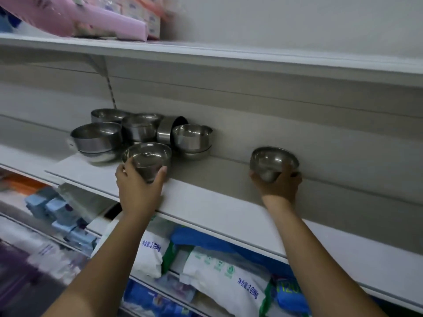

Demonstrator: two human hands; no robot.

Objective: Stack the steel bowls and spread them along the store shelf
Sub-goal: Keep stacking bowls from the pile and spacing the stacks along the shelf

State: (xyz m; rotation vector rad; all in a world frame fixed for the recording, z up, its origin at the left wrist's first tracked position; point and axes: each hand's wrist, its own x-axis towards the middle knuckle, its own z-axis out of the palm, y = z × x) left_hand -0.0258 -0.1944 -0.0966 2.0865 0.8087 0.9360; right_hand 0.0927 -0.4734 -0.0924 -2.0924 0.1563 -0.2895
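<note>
Several steel bowls crowd the left part of the white shelf (217,202). A stack of two (97,140) stands at the left, another stack (192,140) at the right of the cluster, and more bowls (139,126) sit behind, one lying on its side (168,129). My left hand (137,188) grips a single bowl (147,157) at the front of the cluster, fingers curled round its lower wall. My right hand (277,186) holds another bowl (273,161) farther right, close to the shelf's back panel. Both bowls are upright.
The shelf above (229,56) carries pink packages (91,19) at the left. Below the shelf lie white bags with blue print (229,275), a blue bag (206,241) and blue boxes (57,209). The grey shelf surface stretches bare to the right of my right hand.
</note>
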